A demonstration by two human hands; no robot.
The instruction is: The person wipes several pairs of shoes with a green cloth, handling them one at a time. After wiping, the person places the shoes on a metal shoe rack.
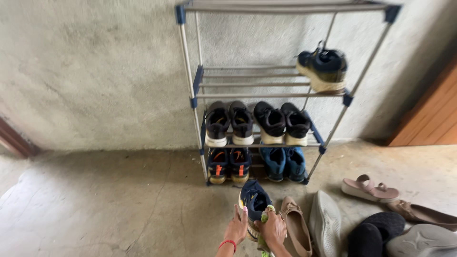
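At six o'clock in the view, both hands meet on a dark blue sneaker [253,200] with a yellowish sole, which stands on the concrete floor [119,204] just in front of the metal shoe rack [193,90]. The left hand [236,227], with a red band at its wrist, lies flat against the sneaker's nine o'clock side, fingers stretched along it and holding it steady. The right hand [273,227] is closed around a green cloth [264,223] pressed to the shoe's five o'clock edge; the sneaker sits at twelve o'clock from both hands. At three o'clock of the right hand, just beside it, lies a tan flat shoe [296,223], then a grey shoe [325,223] sole-side up. A pink sandal [369,189] rests farther toward three o'clock. On the rack, a single dark sneaker [323,69] perches at one o'clock.
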